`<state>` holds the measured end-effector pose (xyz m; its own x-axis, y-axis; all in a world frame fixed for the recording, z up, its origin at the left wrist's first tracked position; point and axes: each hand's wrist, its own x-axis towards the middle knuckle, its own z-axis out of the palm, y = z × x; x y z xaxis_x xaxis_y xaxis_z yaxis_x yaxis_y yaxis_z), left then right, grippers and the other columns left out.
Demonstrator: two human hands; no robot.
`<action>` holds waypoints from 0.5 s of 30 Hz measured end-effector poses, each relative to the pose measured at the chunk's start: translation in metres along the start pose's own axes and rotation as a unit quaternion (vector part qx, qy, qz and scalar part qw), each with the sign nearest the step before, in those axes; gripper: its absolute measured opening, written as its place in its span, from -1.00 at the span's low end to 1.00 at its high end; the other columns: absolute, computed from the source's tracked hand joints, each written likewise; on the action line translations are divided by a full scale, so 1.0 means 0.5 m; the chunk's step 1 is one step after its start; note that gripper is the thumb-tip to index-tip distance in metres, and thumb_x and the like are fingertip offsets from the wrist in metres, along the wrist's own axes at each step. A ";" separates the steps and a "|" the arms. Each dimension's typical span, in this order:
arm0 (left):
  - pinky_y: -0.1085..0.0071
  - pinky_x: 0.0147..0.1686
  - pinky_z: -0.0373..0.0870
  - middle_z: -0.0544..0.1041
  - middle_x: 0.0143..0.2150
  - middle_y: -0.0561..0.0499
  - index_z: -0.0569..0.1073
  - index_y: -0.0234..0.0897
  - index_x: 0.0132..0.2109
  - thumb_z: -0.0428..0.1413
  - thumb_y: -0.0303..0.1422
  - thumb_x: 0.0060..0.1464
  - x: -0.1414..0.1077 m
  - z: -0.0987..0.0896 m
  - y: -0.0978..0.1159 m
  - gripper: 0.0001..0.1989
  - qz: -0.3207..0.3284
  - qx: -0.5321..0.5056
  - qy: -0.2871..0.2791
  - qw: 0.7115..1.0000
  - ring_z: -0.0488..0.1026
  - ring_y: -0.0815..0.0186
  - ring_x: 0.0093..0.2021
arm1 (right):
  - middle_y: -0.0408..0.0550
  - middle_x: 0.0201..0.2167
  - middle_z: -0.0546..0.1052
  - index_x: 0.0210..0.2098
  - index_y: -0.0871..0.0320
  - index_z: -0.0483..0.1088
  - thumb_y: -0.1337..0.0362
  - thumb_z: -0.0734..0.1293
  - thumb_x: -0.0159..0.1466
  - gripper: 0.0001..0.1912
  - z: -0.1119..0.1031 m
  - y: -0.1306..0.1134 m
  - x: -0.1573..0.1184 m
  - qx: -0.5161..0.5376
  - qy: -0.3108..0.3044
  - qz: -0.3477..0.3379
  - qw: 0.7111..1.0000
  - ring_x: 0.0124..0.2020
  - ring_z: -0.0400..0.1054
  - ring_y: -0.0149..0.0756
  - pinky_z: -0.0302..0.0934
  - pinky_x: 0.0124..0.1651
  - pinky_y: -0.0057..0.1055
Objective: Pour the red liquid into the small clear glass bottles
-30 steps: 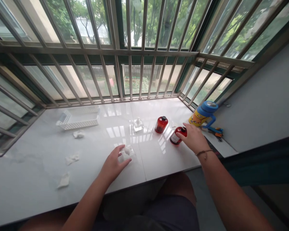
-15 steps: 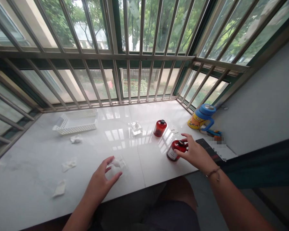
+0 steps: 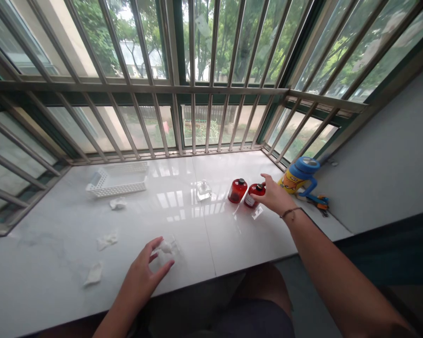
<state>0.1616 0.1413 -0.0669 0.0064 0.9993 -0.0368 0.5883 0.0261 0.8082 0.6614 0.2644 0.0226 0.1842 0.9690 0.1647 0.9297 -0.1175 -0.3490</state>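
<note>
Head camera gives me a glossy white tabletop [image 3: 74, 263] under a barred window. Right of centre, my right hand [image 3: 275, 197] grips a red bottle [image 3: 254, 193], partly hidden, just beside a second red bottle [image 3: 237, 190]. At lower centre, my left hand [image 3: 144, 274] rests open, fingertips on a crumpled tissue [image 3: 166, 246].

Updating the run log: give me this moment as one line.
left hand: on crumpled tissue | right hand: gripping red bottle, beside second red bottle | surface: white sill
</note>
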 end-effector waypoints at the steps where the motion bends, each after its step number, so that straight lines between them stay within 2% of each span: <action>1: -0.06 0.20 0.64 0.55 0.36 -0.17 0.44 -0.12 0.29 0.35 0.01 0.09 -0.002 -0.001 0.000 -0.31 -0.002 0.000 0.000 1.000 0.68 -0.09 0.14 | 0.22 0.09 0.61 0.47 0.17 0.11 -0.09 0.50 0.21 0.00 0.003 -0.003 0.014 0.002 -0.002 -0.001 1.000 0.03 0.57 0.11 0.40 -0.01 -0.17; 8: -0.05 0.19 0.65 0.54 0.37 -0.18 0.43 -0.14 0.31 0.34 0.01 0.09 -0.014 0.001 0.004 -0.29 -0.010 -0.006 -0.011 1.000 0.68 -0.09 0.15 | 0.17 0.10 0.60 0.47 0.17 0.08 -0.12 0.48 0.22 0.00 0.038 -0.049 0.090 0.018 -0.008 -0.002 1.000 -0.01 0.57 0.02 0.38 -0.08 -0.25; 15: -0.06 0.29 0.58 0.54 0.35 -0.16 0.41 -0.14 0.29 0.33 -0.11 0.14 -0.016 0.002 0.013 -0.37 0.021 -0.018 -0.021 0.999 0.62 -0.03 0.24 | 0.21 0.01 0.64 0.50 0.21 0.07 -0.15 0.49 0.20 0.07 0.063 -0.075 0.125 0.010 -0.024 -0.016 1.000 -0.05 0.57 0.09 0.36 -0.15 -0.22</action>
<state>0.1663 0.1333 -0.0621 0.0644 0.9976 -0.0255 0.5569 -0.0147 0.8305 0.6280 0.3362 0.0167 0.1393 0.9815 0.1315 0.9280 -0.0831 -0.3632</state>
